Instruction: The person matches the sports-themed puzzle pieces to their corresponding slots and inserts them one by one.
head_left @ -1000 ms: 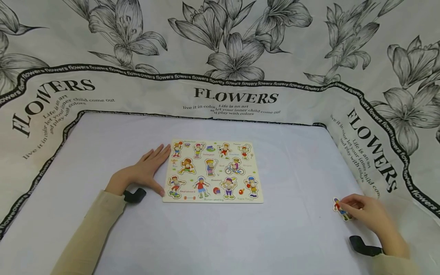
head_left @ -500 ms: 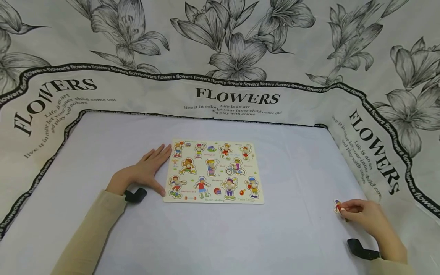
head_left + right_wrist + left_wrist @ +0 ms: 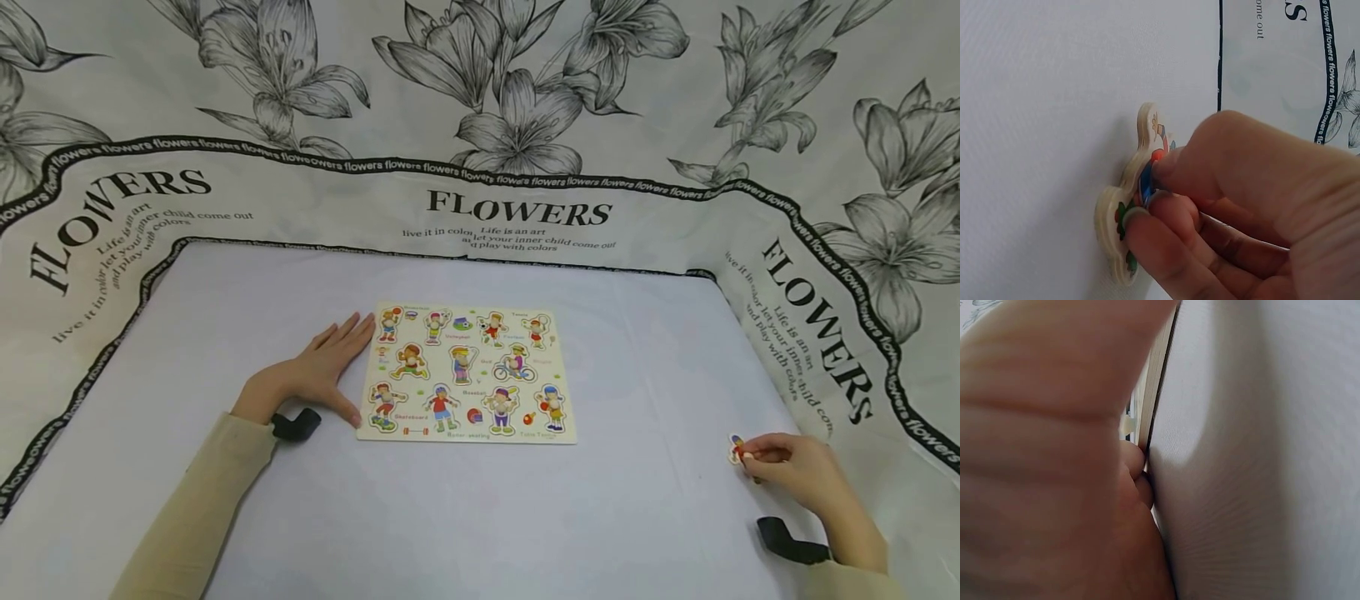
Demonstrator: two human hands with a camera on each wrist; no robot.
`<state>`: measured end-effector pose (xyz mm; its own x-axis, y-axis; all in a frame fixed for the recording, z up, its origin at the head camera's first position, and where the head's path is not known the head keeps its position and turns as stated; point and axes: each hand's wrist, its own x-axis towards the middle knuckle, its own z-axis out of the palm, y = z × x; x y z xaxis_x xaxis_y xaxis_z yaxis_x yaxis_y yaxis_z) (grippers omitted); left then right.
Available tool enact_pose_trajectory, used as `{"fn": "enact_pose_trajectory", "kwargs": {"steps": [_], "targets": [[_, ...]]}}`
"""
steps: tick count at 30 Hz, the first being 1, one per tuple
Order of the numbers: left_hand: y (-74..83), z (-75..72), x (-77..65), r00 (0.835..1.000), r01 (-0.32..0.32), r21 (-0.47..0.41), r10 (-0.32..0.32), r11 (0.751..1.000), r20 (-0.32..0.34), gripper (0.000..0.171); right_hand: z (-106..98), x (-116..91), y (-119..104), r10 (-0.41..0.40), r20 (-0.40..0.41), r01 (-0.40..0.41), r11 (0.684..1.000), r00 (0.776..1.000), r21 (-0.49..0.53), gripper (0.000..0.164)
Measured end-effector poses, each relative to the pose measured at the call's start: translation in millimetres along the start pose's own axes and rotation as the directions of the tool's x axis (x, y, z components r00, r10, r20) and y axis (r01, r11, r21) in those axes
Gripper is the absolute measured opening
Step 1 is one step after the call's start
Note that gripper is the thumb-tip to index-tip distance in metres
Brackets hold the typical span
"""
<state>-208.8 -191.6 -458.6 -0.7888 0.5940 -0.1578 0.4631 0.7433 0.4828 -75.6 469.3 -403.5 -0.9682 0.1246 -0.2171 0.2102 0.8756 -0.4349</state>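
Note:
A flat wooden puzzle board (image 3: 557,373) lies mid-table, covered with several sports figures. Along its left edge my left hand (image 3: 321,377) rests on the cloth, fingers straight and thumb spread out toward the near corner. The left wrist view shows the board's pale side edge (image 3: 1155,381) meeting fingertips beside the large blurred hand (image 3: 1041,462). At the table's right side my right hand (image 3: 813,479) pinches a small figure-shaped puzzle piece (image 3: 735,451). In the right wrist view, thumb and fingertips grip the middle of the puzzle piece (image 3: 1107,225), partly covering its printed face.
White cloth (image 3: 480,517) covers the table. A flower-printed sheet (image 3: 517,208) with black lettering borders the back and sides. Dark wrist mounts (image 3: 791,542) sit below each hand.
The right hand has closed its fingers further over the puzzle piece, which is now more hidden and slightly turned. The left hand and the board stay as they were.

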Motion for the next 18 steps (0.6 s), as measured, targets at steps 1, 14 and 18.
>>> {"fn": "enact_pose_trajectory", "kwargs": {"steps": [1,14,18], "targets": [[0.2,-0.1,0.1,1.0,-0.002,-0.003,0.002,1.0,-0.001,0.152,0,0,0,0.0,0.001,0.0,1.0,1.0,0.003,0.025],[1.2,-0.4,-0.5,1.0,-0.009,-0.006,0.009,1.0,-0.004,0.151,6,3,-13,-0.023,-0.004,0.023,1.0,1.0,-0.001,0.024],[2.0,-1.2,-0.6,1.0,-0.013,-0.009,0.013,1.0,-0.004,0.151,9,4,-22,-0.037,-0.005,0.037,0.999,0.999,-0.022,0.023]]}}
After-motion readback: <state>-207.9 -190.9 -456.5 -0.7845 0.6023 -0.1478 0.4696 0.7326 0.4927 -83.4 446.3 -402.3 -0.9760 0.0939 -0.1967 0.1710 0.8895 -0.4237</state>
